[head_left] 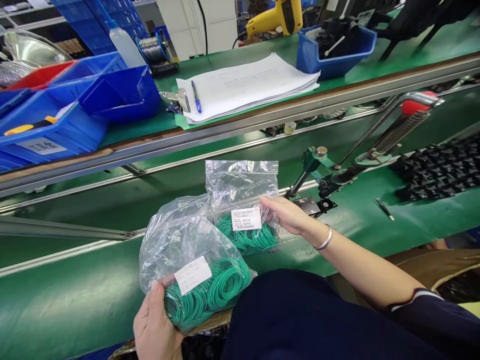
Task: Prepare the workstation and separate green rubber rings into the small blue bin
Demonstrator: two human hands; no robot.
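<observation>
My left hand [157, 320] grips the lower left side of a clear plastic bag [170, 235] filled with green rings [227, 280]. A white paper label [193, 275] with writing is on that bag. My right hand [283, 214] pinches the right edge of a second clear plastic bag [242, 182], also with green rings [251, 240] in its lower part and a printed label [246, 219]. The two bags are side by side, the left one nearer to me and partly over the other. The fingers behind each bag are mostly hidden.
A hand press [330, 175] with a red-ended lever stands on the green bench [420, 215] at the right. Black parts [442, 170] and a small pen-like tool [384, 209] lie beyond it. The raised shelf holds papers [247, 87], blue bins [120, 95] and a yellow tool [275, 19].
</observation>
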